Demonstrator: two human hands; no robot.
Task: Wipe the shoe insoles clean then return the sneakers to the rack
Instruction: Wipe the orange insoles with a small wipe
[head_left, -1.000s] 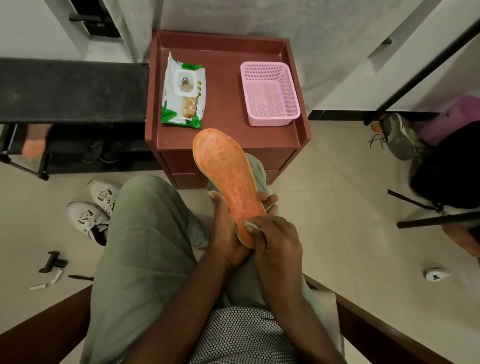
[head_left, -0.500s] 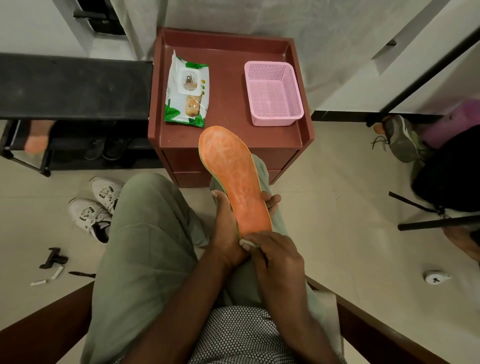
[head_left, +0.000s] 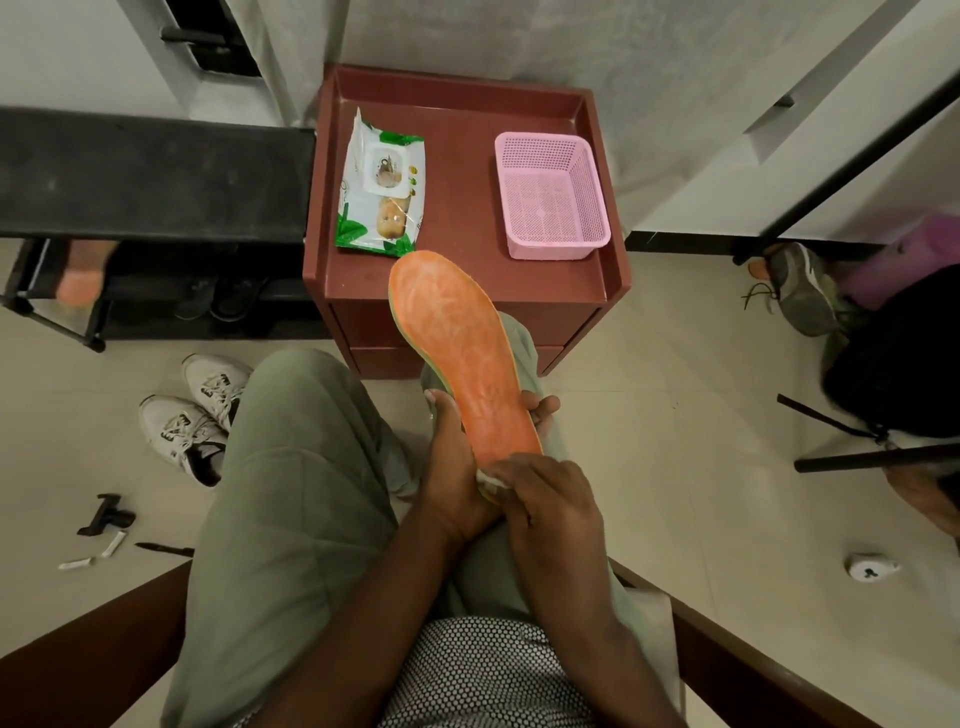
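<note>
Head view: the right hand (head_left: 540, 501), pinching a white wipe (head_left: 491, 480), has slid down to the heel end of the orange insole (head_left: 462, 353) from slightly higher a second ago. The left hand (head_left: 457, 467) still grips the insole from beneath, above the lap. That stroke looks finished; sneakers (head_left: 195, 410) wait on the floor, off the rack (head_left: 150, 176).
</note>
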